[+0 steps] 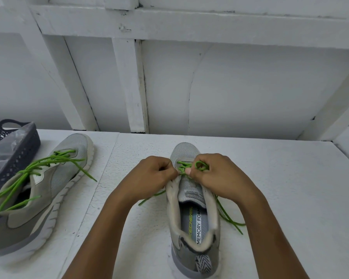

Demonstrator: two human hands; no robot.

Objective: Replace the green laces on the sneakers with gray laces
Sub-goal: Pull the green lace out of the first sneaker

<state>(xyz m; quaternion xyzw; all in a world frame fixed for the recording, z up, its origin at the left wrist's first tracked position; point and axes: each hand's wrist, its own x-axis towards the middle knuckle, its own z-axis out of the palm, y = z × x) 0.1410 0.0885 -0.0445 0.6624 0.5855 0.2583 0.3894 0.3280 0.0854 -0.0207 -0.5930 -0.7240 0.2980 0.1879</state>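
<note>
left hand [155,174]: grips sneaker [193,218] upper, 9 o'clock of lace [199,166]
right hand [214,174]: pinches lace loop, 3 o'clock side
lace ends: loose on desk [290,188]

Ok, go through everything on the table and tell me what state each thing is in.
Middle sneaker: upright, green lace partly undone.
Green lace: loop pulled out, ends trailing both sides.
Left hand: grips the sneaker's upper edge.
Right hand: pinches the lace loop.
Side sneaker: untouched, loosely laced in green.
Basket: holds a clear plastic bag.
</note>
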